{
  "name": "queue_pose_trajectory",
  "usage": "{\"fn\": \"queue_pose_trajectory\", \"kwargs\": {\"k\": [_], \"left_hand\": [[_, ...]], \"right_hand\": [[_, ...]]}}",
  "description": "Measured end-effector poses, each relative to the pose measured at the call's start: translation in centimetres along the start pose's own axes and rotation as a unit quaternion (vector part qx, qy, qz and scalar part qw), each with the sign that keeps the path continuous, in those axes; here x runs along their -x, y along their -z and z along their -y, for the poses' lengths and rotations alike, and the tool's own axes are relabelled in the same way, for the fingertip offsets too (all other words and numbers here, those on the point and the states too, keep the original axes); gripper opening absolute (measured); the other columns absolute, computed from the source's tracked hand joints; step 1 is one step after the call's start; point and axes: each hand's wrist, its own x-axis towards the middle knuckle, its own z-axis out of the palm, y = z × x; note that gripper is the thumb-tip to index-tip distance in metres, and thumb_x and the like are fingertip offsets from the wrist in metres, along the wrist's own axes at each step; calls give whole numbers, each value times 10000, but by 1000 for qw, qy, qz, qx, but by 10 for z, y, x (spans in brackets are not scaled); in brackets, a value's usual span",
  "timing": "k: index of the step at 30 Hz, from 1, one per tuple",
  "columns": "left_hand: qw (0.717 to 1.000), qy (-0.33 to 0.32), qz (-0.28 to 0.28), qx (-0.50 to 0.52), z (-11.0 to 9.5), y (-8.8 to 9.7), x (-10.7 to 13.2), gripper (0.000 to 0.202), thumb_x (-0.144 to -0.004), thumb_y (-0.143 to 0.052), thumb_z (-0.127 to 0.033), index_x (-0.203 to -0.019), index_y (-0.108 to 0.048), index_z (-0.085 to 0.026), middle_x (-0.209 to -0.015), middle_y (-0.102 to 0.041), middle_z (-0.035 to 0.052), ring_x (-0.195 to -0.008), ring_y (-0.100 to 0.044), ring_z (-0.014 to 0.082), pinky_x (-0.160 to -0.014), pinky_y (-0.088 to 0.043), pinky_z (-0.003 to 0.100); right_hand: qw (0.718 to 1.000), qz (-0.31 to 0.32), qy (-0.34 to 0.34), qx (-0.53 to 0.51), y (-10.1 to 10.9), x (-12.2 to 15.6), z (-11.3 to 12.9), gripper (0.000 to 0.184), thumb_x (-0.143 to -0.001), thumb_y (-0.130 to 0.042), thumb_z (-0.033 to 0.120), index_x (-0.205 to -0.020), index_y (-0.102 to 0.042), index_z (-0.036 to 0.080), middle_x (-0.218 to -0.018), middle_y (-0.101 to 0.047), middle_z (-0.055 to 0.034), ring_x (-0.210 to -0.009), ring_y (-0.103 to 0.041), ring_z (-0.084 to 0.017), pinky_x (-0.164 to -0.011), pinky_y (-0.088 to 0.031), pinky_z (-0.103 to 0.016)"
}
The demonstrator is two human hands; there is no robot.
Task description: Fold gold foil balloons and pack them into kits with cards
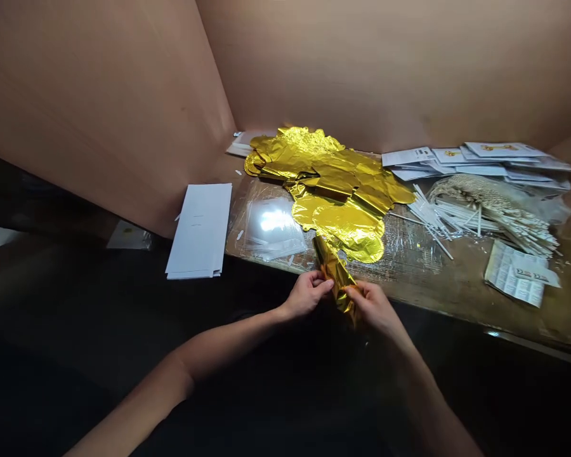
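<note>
Left grip and right grip are pinching a foil balloon between them, lifting it beyond the desk edge, apart from the foil pile.

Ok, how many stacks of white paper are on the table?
3. A long blank stack lies at the left, a printed stack at the back right, and a small stack in the back corner, partly behind the gold foil balloons. More could be hidden under the foil.

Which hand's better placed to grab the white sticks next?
Right, probably: the right hand is nearer the white sticks. It holds the gold foil balloon, though, as does the left hand, which sits farther away.
</note>
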Motion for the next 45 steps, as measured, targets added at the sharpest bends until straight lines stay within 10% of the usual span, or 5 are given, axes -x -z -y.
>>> {"fn": "queue_pose_trajectory", "kwargs": {"k": [14,21,28,39,45], "left_hand": [[970,-88,150,-172,-80,16,7,173,-819,-640,-253,-815,-777,-147,-838,-679,51,-778,-602,154,-708,-487,271],[953,-172,86,-235,-80,8,18,390,-804,-733,-197,-1184,-644,-194,-1137,-667,70,-881,-682,152,-719,-563,253],[985,-124,27,-116,-61,19,9,264,-789,-784,-245,-1020,-688,-160,-878,-690,22,-733,-677,129,-716,-566,273],[823,-350,159,-419,-99,42,25,180,-948,-641,-133,-895,-800,-197,-1178,-745,107,-1087,-726,200,-995,-581,337],[728,-290,-330,-526,-149,164,56,405,-985,-702,-386,-1306,-655,-145,-1390,-666,183,-1330,-615,290,-1163,-463,440]], "right_hand": [[961,-92,64,-253,-33,-2,17,248,-743,-862,359,-686,-670,213,-649,-658,20,-538,-569,-135,-526,-470,-246],[968,-21,51,-243,-39,1,29,535,-803,-878,468,-1257,-688,259,-1037,-791,-45,-806,-744,-226,-719,-616,-351],[981,-81,98,-148,-38,-2,20,157,-783,-826,364,-844,-762,234,-813,-741,-12,-706,-669,-190,-654,-552,-296],[966,190,105,142,-33,-17,101,247,-871,-779,453,-841,-790,208,-755,-714,-25,-687,-631,-206,-632,-510,-296],[973,154,109,130,-53,-37,81,313,-787,-847,532,-824,-774,230,-719,-720,-60,-644,-649,-254,-529,-515,-314]]}}
